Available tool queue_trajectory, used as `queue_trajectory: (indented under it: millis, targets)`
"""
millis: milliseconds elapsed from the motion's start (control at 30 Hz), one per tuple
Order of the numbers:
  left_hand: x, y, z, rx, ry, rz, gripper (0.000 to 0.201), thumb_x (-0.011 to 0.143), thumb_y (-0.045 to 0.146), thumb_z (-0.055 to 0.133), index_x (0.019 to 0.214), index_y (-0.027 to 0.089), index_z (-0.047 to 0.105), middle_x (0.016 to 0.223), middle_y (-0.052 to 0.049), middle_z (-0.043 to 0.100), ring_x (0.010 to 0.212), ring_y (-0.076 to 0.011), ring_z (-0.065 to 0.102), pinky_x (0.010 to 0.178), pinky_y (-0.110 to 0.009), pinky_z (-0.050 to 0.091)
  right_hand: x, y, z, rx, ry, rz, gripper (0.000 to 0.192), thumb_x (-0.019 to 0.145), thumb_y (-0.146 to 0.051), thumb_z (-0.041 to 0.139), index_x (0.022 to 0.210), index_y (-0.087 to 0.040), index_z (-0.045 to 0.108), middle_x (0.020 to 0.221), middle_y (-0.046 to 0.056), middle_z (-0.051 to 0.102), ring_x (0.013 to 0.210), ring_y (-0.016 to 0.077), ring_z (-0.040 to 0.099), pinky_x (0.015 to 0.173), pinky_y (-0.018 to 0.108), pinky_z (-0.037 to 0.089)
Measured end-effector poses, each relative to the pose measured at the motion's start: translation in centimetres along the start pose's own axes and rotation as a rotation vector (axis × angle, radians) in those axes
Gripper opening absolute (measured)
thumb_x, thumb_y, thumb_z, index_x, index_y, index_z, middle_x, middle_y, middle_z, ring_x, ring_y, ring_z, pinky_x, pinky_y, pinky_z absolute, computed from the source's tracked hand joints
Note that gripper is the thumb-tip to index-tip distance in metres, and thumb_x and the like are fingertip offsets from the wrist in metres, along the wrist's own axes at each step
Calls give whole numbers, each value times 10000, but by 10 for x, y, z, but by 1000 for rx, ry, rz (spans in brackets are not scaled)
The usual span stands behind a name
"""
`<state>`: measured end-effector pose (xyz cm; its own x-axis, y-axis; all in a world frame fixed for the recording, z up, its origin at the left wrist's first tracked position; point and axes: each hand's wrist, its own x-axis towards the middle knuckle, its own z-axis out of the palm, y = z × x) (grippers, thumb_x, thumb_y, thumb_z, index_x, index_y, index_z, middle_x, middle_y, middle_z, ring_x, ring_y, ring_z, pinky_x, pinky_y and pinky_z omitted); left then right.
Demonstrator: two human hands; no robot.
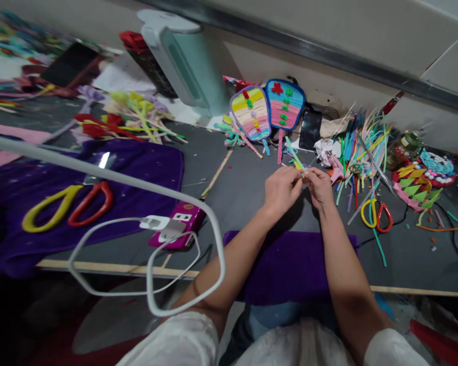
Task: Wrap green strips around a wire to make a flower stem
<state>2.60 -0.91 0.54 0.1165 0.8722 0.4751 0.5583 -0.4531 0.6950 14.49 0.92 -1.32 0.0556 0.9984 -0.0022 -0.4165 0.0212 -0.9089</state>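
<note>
Both of my hands meet above the middle of the dark table, fingertips almost touching. My left hand is closed in a pinch on thin green and yellow pipe cleaners, which stick up past the fingers. My right hand pinches the same pipe cleaners from the other side; where they cross is hidden by the fingers. Just beyond lie two fan-shaped pieces covered in pipe cleaners, a striped yellow and pink fan and a blue and pink fan. A purple cloth lies under my forearms.
Right of my hands are a bundle of pipe cleaners and small scissors. On the left, larger scissors lie on another purple cloth. A white cable loops near a magenta power strip. A mint jug stands behind.
</note>
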Motion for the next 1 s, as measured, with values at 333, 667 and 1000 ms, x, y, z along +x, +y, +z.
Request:
queue_trajectory:
  millis: [333, 667, 1000]
  targets:
    - [9, -7, -2, -786, -240, -467, 276, 716, 414, 674, 732, 140, 640, 661, -18, 592, 558, -100, 511, 524, -229, 421, 0, -8, -3, 140, -26, 88, 117, 584, -254, 742, 642, -189, 664, 644, -33, 659, 558, 80, 538, 564, 214, 478]
    - [11, -14, -6, -1148, -432, -661, 247, 621, 282, 782, 729, 115, 635, 642, 1, 590, 518, -54, 513, 510, -198, 416, -2, -8, -5, 124, -115, 107, 141, 585, -283, 759, 662, -191, 686, 646, -28, 666, 493, 66, 514, 488, 198, 474]
    - [6, -10, 1, -591, -99, -263, 179, 724, 299, 658, 653, 141, 612, 640, -1, 581, 578, -94, 489, 567, -229, 382, -2, -7, 0, 115, -32, 53, 117, 585, -253, 754, 640, -186, 675, 692, -19, 696, 564, 71, 534, 589, 210, 471]
